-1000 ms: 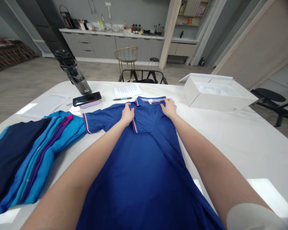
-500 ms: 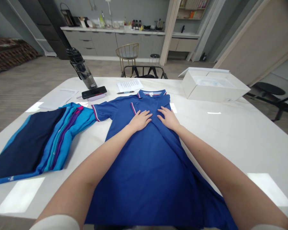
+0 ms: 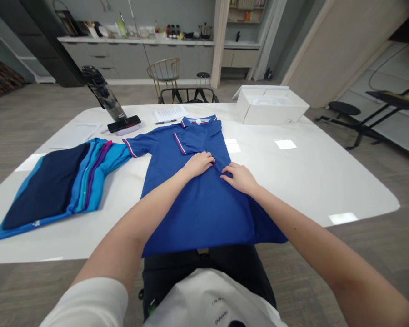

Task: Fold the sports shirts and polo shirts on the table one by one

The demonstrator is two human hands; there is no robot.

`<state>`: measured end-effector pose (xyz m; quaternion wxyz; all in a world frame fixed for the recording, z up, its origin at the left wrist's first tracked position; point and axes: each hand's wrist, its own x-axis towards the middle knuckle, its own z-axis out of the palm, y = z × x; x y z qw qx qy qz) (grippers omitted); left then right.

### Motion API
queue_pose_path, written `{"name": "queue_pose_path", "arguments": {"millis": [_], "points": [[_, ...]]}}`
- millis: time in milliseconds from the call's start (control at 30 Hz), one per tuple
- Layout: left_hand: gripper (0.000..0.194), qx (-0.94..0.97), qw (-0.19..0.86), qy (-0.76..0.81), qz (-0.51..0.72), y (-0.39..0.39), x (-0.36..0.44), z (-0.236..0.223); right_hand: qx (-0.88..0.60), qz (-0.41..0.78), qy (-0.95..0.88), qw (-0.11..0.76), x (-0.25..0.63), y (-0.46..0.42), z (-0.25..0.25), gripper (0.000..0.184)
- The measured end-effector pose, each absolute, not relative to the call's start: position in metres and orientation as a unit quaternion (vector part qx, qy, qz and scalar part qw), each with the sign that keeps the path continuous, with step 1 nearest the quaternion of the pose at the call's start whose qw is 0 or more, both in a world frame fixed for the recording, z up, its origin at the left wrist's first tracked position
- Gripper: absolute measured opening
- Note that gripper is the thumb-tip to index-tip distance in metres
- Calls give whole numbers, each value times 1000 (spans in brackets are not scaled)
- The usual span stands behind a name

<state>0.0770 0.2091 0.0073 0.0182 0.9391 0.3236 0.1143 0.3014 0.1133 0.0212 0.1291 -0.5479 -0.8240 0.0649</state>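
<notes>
A blue polo shirt [image 3: 197, 213] lies spread on the white table, its collar pointing away from me. Its right side is folded inward, and one sleeve with a red and white trimmed cuff lies across the chest. My left hand [image 3: 199, 164] rests on the middle of the shirt, fingers curled on the cloth below that sleeve. Just to its right, my right hand [image 3: 240, 178] pinches the fabric near the folded edge, thumb and fingers close together. The shirt's lower hem reaches the table edge in front of me.
Folded clothes [image 3: 47, 186] in navy, blue and purple lie stacked at the left. Behind them are a phone [image 3: 124, 124], a handheld vacuum [image 3: 104, 93], a pen [image 3: 165, 121] and printed paper [image 3: 170, 111]. An open white box [image 3: 271, 111] stands at the table's back right.
My hands have gone from lying flat on the chest to curled fingers on the cloth, slightly lower on the shirt. The view has shifted back, showing the table's front edge.
</notes>
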Motion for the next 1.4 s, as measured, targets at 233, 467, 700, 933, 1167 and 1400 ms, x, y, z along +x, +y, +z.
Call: {"name": "queue_pose_path", "arguments": {"millis": [233, 467, 700, 933, 1167, 1400], "points": [[23, 963, 12, 247, 110, 161, 109, 10, -632, 53, -768, 87, 332, 43, 26, 24], [25, 970, 26, 218, 103, 126, 137, 9, -666, 64, -742, 33, 351, -7, 35, 18], [27, 972, 51, 207, 102, 95, 159, 8, -704, 57, -708, 8, 362, -44, 37, 18], [27, 963, 70, 243, 91, 75, 172, 8, -754, 77, -651, -43, 377, -81, 45, 18], [22, 949, 98, 277, 118, 71, 162, 20, -727, 98, -677, -64, 369, -88, 60, 30], [19, 954, 87, 262, 117, 73, 157, 19, -726, 86, -676, -91, 372, -89, 54, 18]]}}
